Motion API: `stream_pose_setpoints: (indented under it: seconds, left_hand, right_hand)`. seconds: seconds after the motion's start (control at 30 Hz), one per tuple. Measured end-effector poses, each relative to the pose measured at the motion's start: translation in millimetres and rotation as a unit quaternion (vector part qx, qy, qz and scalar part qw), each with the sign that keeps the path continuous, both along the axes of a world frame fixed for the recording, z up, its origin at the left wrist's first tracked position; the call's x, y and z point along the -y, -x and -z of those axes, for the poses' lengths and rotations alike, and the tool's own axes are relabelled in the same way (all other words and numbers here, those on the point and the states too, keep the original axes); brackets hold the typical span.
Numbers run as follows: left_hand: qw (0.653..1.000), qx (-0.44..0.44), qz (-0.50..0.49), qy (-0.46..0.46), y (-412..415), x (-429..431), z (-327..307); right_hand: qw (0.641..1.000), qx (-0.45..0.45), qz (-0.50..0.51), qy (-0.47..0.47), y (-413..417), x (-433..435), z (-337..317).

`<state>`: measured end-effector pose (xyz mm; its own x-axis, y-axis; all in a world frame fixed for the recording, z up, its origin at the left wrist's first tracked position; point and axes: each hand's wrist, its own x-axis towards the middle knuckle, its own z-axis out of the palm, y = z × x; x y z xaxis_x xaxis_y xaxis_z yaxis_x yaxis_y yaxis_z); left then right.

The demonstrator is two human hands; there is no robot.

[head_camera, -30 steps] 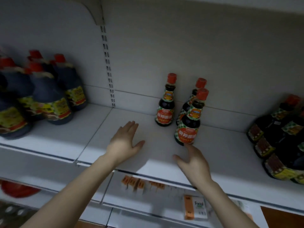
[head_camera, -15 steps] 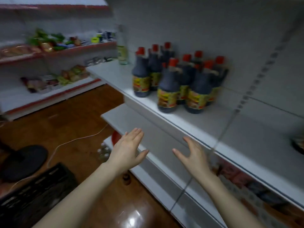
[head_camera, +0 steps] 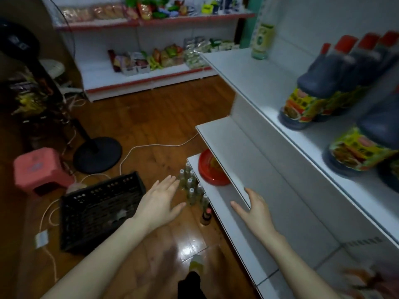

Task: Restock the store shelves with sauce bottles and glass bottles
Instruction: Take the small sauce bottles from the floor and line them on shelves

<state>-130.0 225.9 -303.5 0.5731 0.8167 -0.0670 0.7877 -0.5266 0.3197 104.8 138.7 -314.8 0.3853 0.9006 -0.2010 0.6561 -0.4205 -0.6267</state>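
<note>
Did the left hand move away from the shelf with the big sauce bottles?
Yes. The left hand was over that shelf before; now it is lower and off it, out over the floor near the glass bottles.

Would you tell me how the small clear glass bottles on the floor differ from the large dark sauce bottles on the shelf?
The small clear glass bottles stand on the floor; the large dark sauce bottles stand on the white shelf. The glass bottles are see-through with pale caps; the sauce bottles are dark, red-capped, with yellow labels. Both groups stand upright.
</note>
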Motion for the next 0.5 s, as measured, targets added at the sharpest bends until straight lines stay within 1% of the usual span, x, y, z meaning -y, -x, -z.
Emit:
stream_pose_setpoints:
  seconds: [0.17, 0.27, 0.4, 0.5]
  left_hand:
    - [0.998, -0.038, -0.013, 0.047, -6.5, -55.7, 26.0]
    - [0.995, -0.055, -0.013, 0.079, -15.7, -84.4, 37.0]
    - [0.990, -0.059, -0.004, 0.125, -19.7, -108.8, 54.4]
    - [0.984, -0.076, 0.017, 0.157, -22.4, -124.6, 67.8]
  right_hand:
    - [0.999, -0.031, 0.002, 0.037, -2.1, -64.6, 30.9]
    - [0.998, -0.032, 0.001, 0.054, -3.8, -94.1, 43.2]
    - [0.996, -0.033, -0.004, 0.080, -2.5, -118.4, 55.1]
    - [0.995, -0.040, 0.018, 0.093, -0.5, -127.6, 64.4]
